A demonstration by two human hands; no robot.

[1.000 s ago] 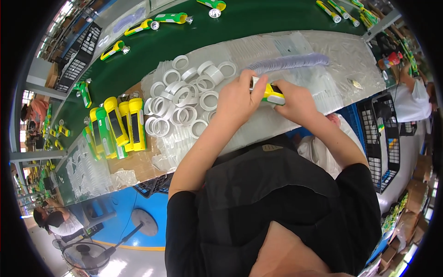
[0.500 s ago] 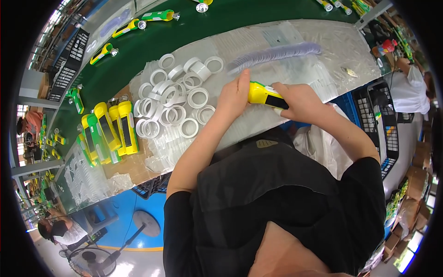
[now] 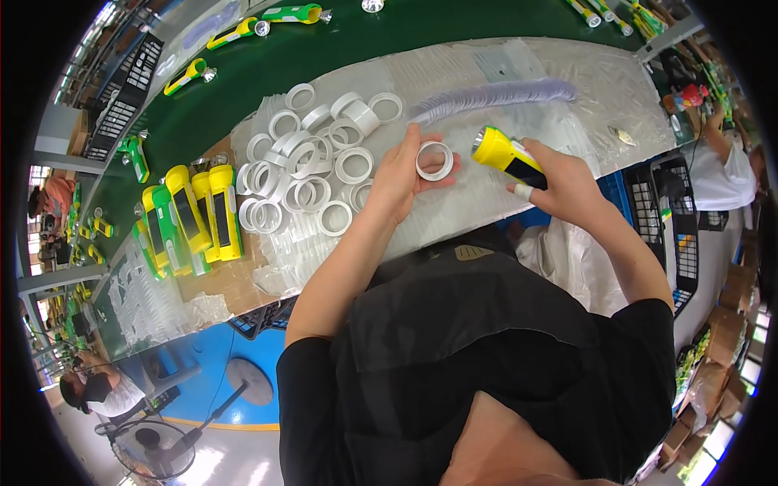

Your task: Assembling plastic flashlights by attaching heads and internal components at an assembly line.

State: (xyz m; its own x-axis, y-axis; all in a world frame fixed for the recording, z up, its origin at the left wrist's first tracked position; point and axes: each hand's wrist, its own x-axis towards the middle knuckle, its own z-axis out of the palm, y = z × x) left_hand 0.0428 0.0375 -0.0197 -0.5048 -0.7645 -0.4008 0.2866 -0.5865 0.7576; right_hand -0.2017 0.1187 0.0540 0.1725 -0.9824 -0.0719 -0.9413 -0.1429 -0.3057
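Left hand (image 3: 401, 174) and right hand (image 3: 559, 176) are held apart above the counter (image 3: 348, 44) in the head view. A white ring (image 3: 435, 177) is grasped by the left hand, with the fingers behind it and the round opening turned upward; this hold is presumably used so that the opening is left uncovered. A yellow flashlight (image 3: 506, 156) is clamped in the right hand by its rear body, so that its reflector end is kept free and directed toward the ring, with a gap left between the two.

Loose white rings (image 3: 366, 122) are heaped beside the left hand, probably so that they can be reached easily. Clear discs (image 3: 502, 95) are lined up in a long overlapping row beyond the hands, likely for orderly pick-up. Green and yellow flashlights (image 3: 225, 215) are laid close together at the left, apparently to be kept clear of the working space
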